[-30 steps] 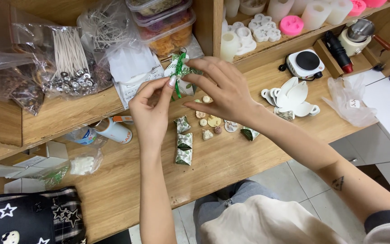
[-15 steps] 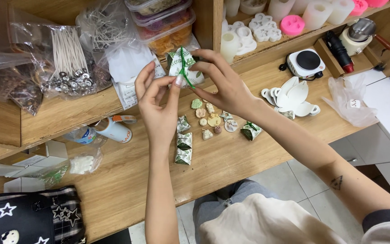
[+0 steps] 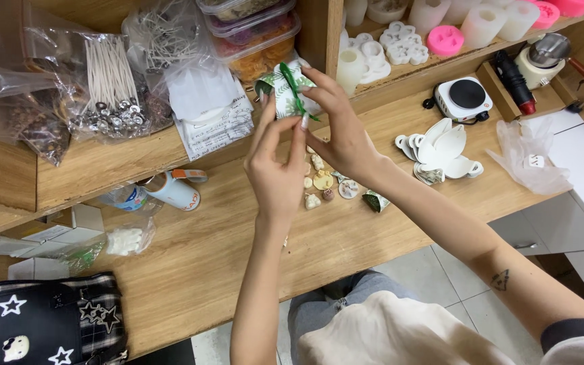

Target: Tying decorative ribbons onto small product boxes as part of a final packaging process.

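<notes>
Both my hands are raised over the wooden table [image 3: 190, 263], holding a small white gift box with a green leaf print [image 3: 290, 88]. A green ribbon [image 3: 293, 86] runs across the box. My left hand [image 3: 275, 165] pinches the ribbon's lower end with thumb and forefinger. My right hand [image 3: 339, 128] grips the box from the right side. Under my hands several small shell-shaped and round pieces [image 3: 322, 186] lie on the table, with another small leaf-print box [image 3: 375, 201] beside them.
A shelf [image 3: 103, 162] behind holds bags of candle wicks [image 3: 109, 88], stacked plastic containers [image 3: 255, 37] and white and pink moulds [image 3: 434, 34]. A small hot plate [image 3: 464, 98], white dishes [image 3: 441, 152], a plastic bag [image 3: 528, 155], a lying tube [image 3: 170, 189] and a black starred bag [image 3: 42, 321] surround the work spot.
Both hands have lifted the box up and away from the table, toward the shelf. The left fingers have closed on the ribbon's end.
</notes>
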